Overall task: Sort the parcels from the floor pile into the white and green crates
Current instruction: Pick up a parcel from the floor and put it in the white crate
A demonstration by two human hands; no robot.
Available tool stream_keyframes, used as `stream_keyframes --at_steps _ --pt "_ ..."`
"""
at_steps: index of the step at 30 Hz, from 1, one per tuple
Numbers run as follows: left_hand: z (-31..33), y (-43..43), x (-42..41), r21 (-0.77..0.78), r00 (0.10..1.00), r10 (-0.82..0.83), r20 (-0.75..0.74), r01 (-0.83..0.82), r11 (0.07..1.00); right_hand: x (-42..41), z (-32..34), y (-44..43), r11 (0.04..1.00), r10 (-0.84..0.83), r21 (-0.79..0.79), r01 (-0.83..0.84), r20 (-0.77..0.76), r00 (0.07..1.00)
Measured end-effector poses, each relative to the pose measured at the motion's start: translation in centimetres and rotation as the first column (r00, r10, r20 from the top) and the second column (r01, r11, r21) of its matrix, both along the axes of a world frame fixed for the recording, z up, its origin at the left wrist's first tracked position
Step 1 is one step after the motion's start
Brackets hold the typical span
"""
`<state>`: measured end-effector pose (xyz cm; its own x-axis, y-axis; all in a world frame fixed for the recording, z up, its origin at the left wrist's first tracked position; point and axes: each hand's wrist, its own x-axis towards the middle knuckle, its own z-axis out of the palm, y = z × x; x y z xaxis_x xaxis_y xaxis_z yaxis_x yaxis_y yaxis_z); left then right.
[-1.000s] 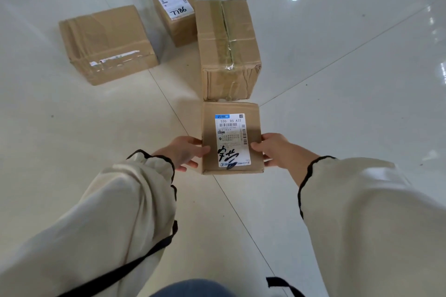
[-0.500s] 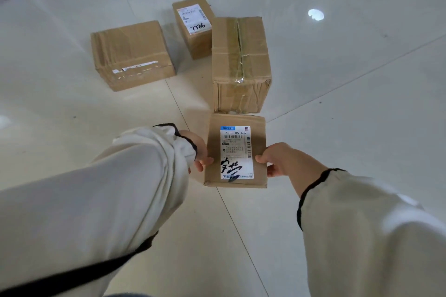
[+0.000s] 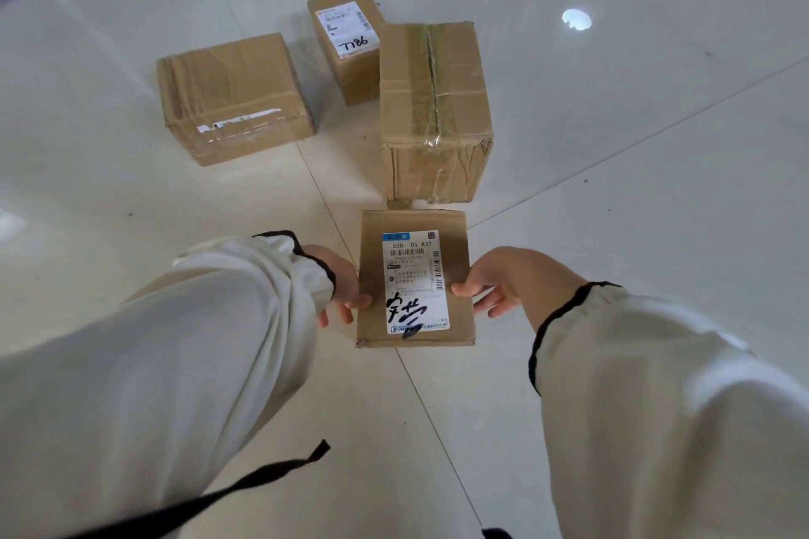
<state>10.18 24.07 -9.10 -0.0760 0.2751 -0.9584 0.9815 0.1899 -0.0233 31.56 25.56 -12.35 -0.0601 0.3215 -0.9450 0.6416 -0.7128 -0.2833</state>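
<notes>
Hardly shifted since half a second ago: labelled parcel (image 3: 416, 280) in nearly the same spot, left hand (image 3: 346, 289) showing a little more from behind the left sleeve (image 3: 219, 319).

Pinching from both sides now. Left fingers (image 3: 350, 307): thumb on the top face at the left edge, the rest curled beneath. Right fingers (image 3: 465, 289): thumb tip on top beside the label's right edge, the others of the right hand (image 3: 503, 280) spread loosely under that side.

Held flat, label up, on the near side of the tall taped parcel (image 3: 433, 109), seemingly lifted off the floor (image 3: 613, 188), though hard to tell by how much. Farther off, resting on the floor: small parcel marked 7786 (image 3: 346, 44) and, to the left, wide parcel (image 3: 232, 96).

To do the step well: keep even pressure from both sides, keep the box level, read the label before choosing a crate, then turn away without knocking the taped parcel. No crate in view, so cannot tell which way to carry.

Wrists bent inward, palms facing across the box, forearms reaching forward and down, right sleeve (image 3: 656, 385) matching the left.
</notes>
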Motion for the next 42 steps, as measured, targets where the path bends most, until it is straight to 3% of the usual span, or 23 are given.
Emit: stream_keyframes --at_steps 5,10,13,17,26,31,37,42 --pt "-0.5 0.2 -0.6 0.023 0.992 0.082 0.092 -0.085 0.996 0.0 -0.5 0.4 0.999 -0.033 -0.036 0.033 0.009 0.999" --pt "-0.5 -1.5 -1.3 -0.003 0.881 0.419 0.219 -0.429 0.903 -1.4 1.3 -1.0 0.979 -0.203 0.015 0.203 0.026 0.979" --pt "3.7 -3.1 -1.4 -0.016 0.835 0.49 0.249 -0.503 0.864 -2.2 5.3 -2.5 0.952 -0.302 0.062 0.301 0.012 0.953" --pt "13.4 -4.6 -1.8 -0.031 0.821 0.506 0.266 -0.517 0.855 -2.0 15.2 -4.4 0.958 -0.241 0.162 0.238 -0.005 0.971" --pt "44.3 -7.5 1.0 0.011 0.879 0.358 0.315 -0.38 0.925 1.3 47.1 -9.9 0.946 -0.221 0.271 0.18 0.13 0.967" --pt "59.3 -8.0 4.8 0.044 0.914 0.125 0.385 -0.153 0.987 5.2 62.3 -15.8 0.86 -0.46 0.297 0.416 0.097 0.882" --pt "69.4 -9.3 13.6 0.095 0.867 -0.116 0.485 0.08 0.992 10.8 73.7 -25.2 0.597 -0.761 0.453 0.662 0.059 0.646" --pt "76.3 -16.2 22.5 0.168 0.721 -0.411 0.558 0.387 0.907 13.6 80.5 -38.1 0.304 -0.93 0.573 0.761 0.005 0.368"
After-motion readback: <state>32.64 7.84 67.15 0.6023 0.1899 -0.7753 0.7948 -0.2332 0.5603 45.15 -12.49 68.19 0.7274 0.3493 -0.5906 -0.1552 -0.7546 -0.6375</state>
